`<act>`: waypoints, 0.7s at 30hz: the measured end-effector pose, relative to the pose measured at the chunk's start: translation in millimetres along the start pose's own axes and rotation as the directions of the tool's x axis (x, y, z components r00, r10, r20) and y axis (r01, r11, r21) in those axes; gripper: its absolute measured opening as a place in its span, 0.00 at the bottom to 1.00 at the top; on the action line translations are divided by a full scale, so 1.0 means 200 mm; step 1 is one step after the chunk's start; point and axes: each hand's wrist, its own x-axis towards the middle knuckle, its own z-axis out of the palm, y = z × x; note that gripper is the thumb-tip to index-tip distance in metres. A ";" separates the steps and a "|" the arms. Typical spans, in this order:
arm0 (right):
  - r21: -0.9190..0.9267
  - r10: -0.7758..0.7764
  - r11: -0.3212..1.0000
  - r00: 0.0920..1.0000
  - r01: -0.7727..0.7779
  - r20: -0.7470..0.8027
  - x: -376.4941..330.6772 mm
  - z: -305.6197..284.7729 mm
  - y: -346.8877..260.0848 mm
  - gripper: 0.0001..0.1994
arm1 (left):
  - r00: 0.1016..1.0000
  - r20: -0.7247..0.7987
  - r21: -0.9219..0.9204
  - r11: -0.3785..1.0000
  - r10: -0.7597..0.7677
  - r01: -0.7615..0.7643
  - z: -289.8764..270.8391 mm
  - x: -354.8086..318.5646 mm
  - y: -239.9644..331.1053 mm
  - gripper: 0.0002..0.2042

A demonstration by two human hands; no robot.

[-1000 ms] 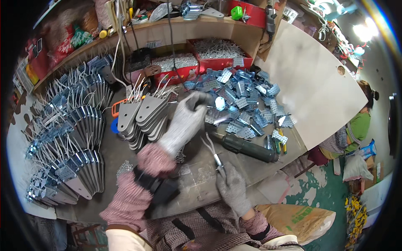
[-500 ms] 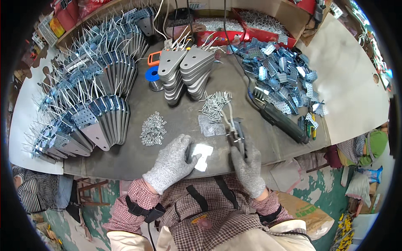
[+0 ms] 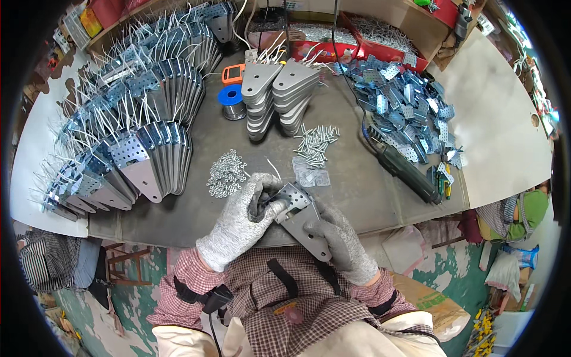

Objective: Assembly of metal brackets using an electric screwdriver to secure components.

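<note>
Close to the table's near edge, my gloved right hand [image 3: 340, 233] grips a grey triangular metal plate [image 3: 310, 234] along its right side, thumb across its face. A perforated metal bracket [image 3: 292, 197] lies against the plate's wide upper end. My gloved left hand [image 3: 251, 209] pinches that bracket's left side, fingers curled; a white wire [image 3: 273, 169] sticks up beside them. Just beyond lie a heap of nuts [image 3: 226, 172], a pile of screws [image 3: 319, 144] and some small clear sheets [image 3: 311, 175].
Grey plates with wires stand in two stacks [image 3: 259, 98] at the back. Rows of bracketed plates [image 3: 140, 160] fill the left. Loose perforated brackets [image 3: 398, 107] are heaped at right, near a black corded power screwdriver [image 3: 404, 172]. A solder spool [image 3: 232, 102] sits behind the nuts.
My right hand has turned the plate so its face shows, narrow end toward me. The bracket that lay by my left hand now sits against the plate, with both hands closer together.
</note>
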 end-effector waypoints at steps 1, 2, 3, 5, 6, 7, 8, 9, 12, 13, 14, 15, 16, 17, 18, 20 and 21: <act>-0.014 0.015 1.000 1.000 -0.015 0.000 0.00 0.00 0.00 0.35 | 1.000 0.009 0.004 1.000 0.003 -0.003 -0.01 0.00 0.00 0.17; -0.028 0.029 0.999 1.000 -0.029 0.000 0.00 0.00 -0.01 0.34 | 1.000 0.018 0.008 1.000 0.006 -0.007 -0.02 0.01 -0.01 0.18; -0.042 0.045 0.998 0.999 -0.045 0.000 -0.01 0.01 -0.01 0.34 | 1.000 0.028 0.012 1.000 0.008 -0.009 -0.03 0.01 -0.02 0.19; -0.133 0.006 0.991 0.998 -0.016 -0.069 0.00 0.03 0.00 0.33 | 0.942 0.011 0.578 0.767 0.335 -0.279 -0.01 0.02 -0.05 0.20; -0.184 -0.020 0.983 0.994 0.000 -0.109 -0.01 0.04 0.00 0.33 | 0.873 0.080 0.786 0.509 0.480 -0.352 0.02 0.04 -0.05 0.20; -0.181 -0.023 0.983 0.989 -0.004 -0.149 -0.01 0.06 0.01 0.32 | 0.898 0.073 0.790 0.524 0.435 -0.318 0.05 0.03 -0.04 0.25; -0.177 -0.026 0.984 0.981 -0.008 -0.190 0.00 0.08 0.04 0.32 | 0.906 0.088 0.761 0.559 0.415 -0.330 0.07 0.01 -0.05 0.25; -0.175 -0.032 0.985 0.974 -0.008 -0.225 0.01 0.11 0.06 0.31 | 0.912 0.100 0.733 0.591 0.397 -0.337 0.09 -0.02 -0.06 0.26; -0.209 -0.081 0.977 0.967 0.030 -0.241 0.02 0.20 0.05 0.29 | 0.947 0.078 0.586 0.755 0.311 -0.296 0.14 -0.09 -0.15 0.32; -0.300 -0.131 0.950 0.980 0.082 -0.147 0.08 0.16 0.13 0.31 | 0.960 0.044 0.546 0.798 0.276 -0.255 0.17 -0.13 -0.19 0.34; -0.484 -0.170 0.866 0.984 0.125 -0.050 0.05 0.07 0.14 0.30 | 0.971 0.012 0.503 0.838 0.239 -0.212 0.19 -0.15 -0.23 0.36; -0.631 -0.173 0.754 0.982 0.181 0.074 0.03 0.01 0.02 0.30 | 0.982 0.041 0.520 0.835 0.186 -0.180 0.16 -0.17 -0.29 0.41; -0.744 -0.153 0.620 0.969 0.249 0.197 0.02 -0.08 -0.08 0.29 | 0.976 0.023 0.548 0.814 0.215 -0.192 0.15 -0.17 -0.28 0.41; -0.811 -0.267 0.535 0.958 0.237 0.104 -0.01 -0.23 -0.12 0.28 | 0.970 0.014 0.563 0.799 0.245 -0.210 0.16 -0.16 -0.25 0.41; -0.908 -0.440 0.390 0.897 0.153 -0.038 0.01 -0.36 -0.19 0.26 | 0.962 -0.007 0.588 0.779 0.272 -0.217 0.17 -0.15 -0.23 0.41; -0.986 -0.654 0.072 0.739 -0.151 -0.161 0.02 -0.61 -0.34 0.27 | 0.937 -0.021 0.570 0.774 0.349 -0.275 0.18 -0.14 -0.27 0.40; -0.923 -0.656 -0.101 0.722 -0.372 -0.219 -0.03 -0.76 -0.34 0.28 | 0.926 -0.029 0.554 0.777 0.377 -0.299 0.20 -0.13 -0.28 0.39</act>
